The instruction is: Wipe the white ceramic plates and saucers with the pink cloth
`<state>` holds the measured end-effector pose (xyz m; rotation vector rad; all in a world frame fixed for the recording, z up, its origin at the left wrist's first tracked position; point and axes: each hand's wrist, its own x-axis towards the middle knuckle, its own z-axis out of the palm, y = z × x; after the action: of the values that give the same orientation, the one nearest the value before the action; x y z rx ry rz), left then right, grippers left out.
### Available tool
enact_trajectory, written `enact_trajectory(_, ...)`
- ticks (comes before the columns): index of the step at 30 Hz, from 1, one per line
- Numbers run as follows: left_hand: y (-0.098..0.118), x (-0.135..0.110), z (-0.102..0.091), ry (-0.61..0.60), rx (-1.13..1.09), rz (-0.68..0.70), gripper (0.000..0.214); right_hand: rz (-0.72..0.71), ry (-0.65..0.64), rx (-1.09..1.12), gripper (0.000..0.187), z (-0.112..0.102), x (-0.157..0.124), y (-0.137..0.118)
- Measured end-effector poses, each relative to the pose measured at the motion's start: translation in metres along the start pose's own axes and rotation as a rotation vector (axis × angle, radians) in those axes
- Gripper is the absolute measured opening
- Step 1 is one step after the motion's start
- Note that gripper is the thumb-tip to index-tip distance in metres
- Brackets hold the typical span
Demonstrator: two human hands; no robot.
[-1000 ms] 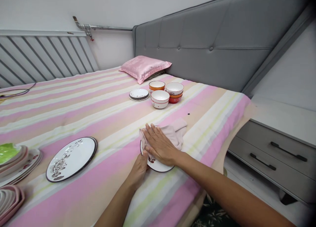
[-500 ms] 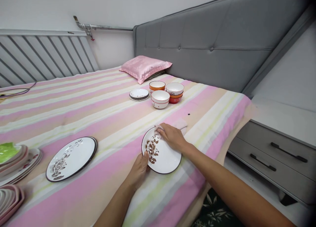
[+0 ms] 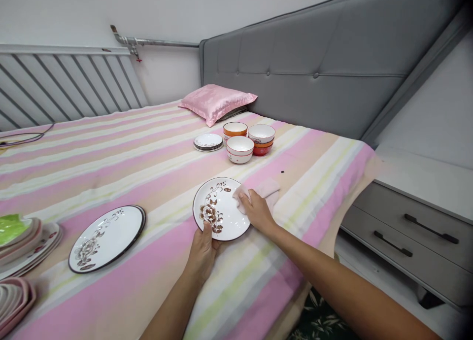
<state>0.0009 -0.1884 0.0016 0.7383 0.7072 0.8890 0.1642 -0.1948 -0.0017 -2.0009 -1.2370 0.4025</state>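
Note:
A white plate (image 3: 231,217) with a dark rim and a brown flower print is tilted above the striped bed cover. My left hand (image 3: 204,249) grips its lower left edge, thumb on top and the other fingers beneath. In my right hand (image 3: 258,212) is a pale pink cloth (image 3: 266,188), bunched under the fingers against the plate's right side; part of the cloth trails off to the right. A stack of larger oval plates (image 3: 107,239) with a similar flower print lies to the left of my hands.
Stacked bowls (image 3: 240,150) and a pile of small plates (image 3: 208,141) stand farther back, before a pink pillow (image 3: 218,102). More dishes (image 3: 33,249) and a green leaf-shaped dish (image 3: 13,227) are at the left edge. A grey nightstand (image 3: 406,231) is right of the bed.
The plate has shifted left and up, and its pattern has turned. My right hand with the cloth now lies at the plate's right edge instead of its upper part.

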Motion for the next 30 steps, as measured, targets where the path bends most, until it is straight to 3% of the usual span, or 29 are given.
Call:
enact_trajectory(6,0.001,0.003,-0.002,-0.047,-0.055,0.171,0.049,0.063,-0.057,0.259,0.034,0.011,-0.018,-0.012)
enact_trajectory(10,0.003,0.002,0.001,-0.090,-0.026,0.202,0.051,0.132,-0.179,0.580,0.037,0.018,-0.027,-0.015)
enact_trajectory(12,0.003,0.001,0.001,-0.062,0.006,0.200,0.054,0.152,-0.180,0.689,0.038,0.017,-0.026,-0.014)
enact_trajectory(16,0.005,-0.002,-0.003,-0.035,0.092,0.094,0.050,0.144,-0.110,0.803,0.043,0.004,-0.014,-0.009)
enact_trajectory(21,0.009,-0.006,-0.014,-0.236,0.242,-0.143,0.023,0.046,-0.226,0.828,0.043,-0.021,0.001,0.004)
enact_trajectory(25,0.007,-0.007,-0.017,-0.323,0.311,-0.182,0.014,-0.028,-0.376,0.846,0.036,-0.030,0.004,0.010)
enact_trajectory(30,0.002,-0.007,-0.016,-0.253,0.332,-0.181,0.015,-0.054,-0.331,0.865,0.036,-0.025,0.005,0.010)
